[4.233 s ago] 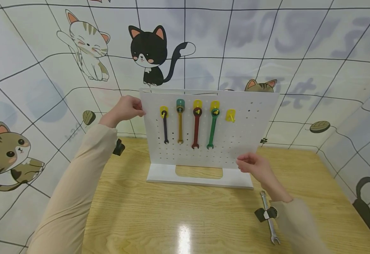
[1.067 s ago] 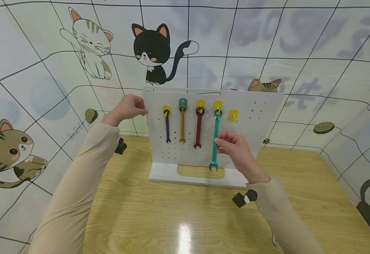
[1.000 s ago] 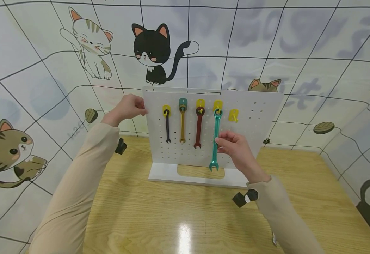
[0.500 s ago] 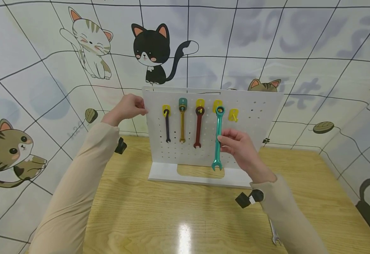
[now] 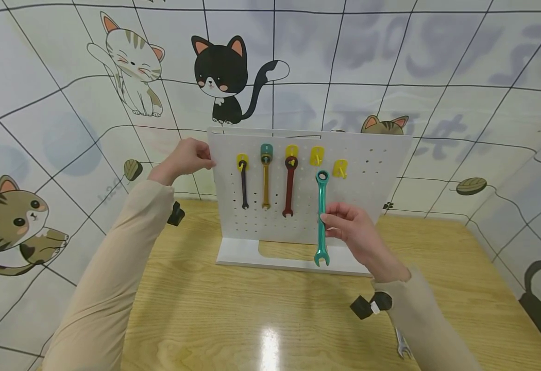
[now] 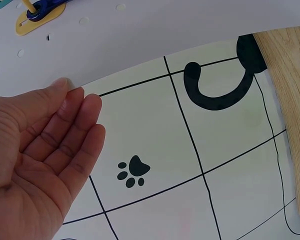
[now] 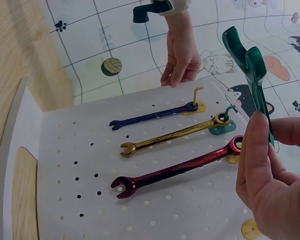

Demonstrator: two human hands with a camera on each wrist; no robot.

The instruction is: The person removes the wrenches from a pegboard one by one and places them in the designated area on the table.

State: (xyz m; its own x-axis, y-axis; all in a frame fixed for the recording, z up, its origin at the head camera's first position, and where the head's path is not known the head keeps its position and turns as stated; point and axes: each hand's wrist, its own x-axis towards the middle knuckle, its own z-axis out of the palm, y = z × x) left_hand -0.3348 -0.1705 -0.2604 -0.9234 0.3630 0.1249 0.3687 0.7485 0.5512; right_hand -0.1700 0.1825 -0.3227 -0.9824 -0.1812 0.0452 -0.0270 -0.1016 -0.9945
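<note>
My right hand [image 5: 351,229] pinches a green combination wrench [image 5: 321,221] by its shank, ring end up, apart from the white pegboard [image 5: 363,190]. At the board's left edge, my left hand [image 5: 188,157] pinches the rim between thumb and fingers; the left wrist view shows the thumb [image 6: 60,90] on the board's edge. A blue wrench [image 7: 152,116], a gold wrench [image 7: 175,135] and a red wrench [image 7: 177,171] hang from hooks on the board. To their right, a yellow hook [image 5: 317,156] and another yellow hook [image 5: 340,168] hold nothing.
A silver wrench [image 5: 402,344] lies on the wooden table [image 5: 215,309] at the right, partly hidden by my right sleeve. The board stands on a white base [image 5: 238,252] close to the wall, which has cat drawings.
My right hand has gone to the green wrench, lifted it off its hook, and drawn it down and away from the board. My left hand stays at the board's edge.
</note>
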